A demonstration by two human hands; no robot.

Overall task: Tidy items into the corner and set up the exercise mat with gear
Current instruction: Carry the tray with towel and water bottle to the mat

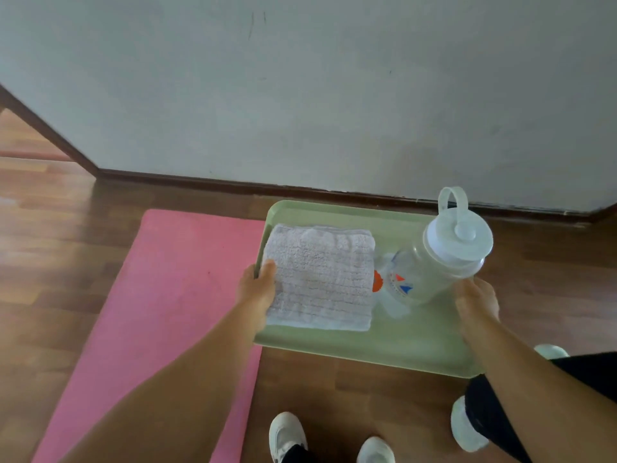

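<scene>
A pale green tray point(350, 345) is held above the wooden floor, beside the right edge of the pink exercise mat point(173, 295). My left hand point(257, 290) grips the tray's left rim, thumb resting on a folded white towel point(320, 279) that lies on the tray's left half. My right hand point(477, 304) grips the tray's right rim. A clear water bottle point(430, 269) with a white lid and loop handle stands tilted on the tray's right half, close to my right hand.
A grey wall with a dark skirting board point(233, 182) runs behind the tray; a corner lies at the far right. White shoes point(287, 436) show at the bottom. A white object point(464, 429) sits under my right arm.
</scene>
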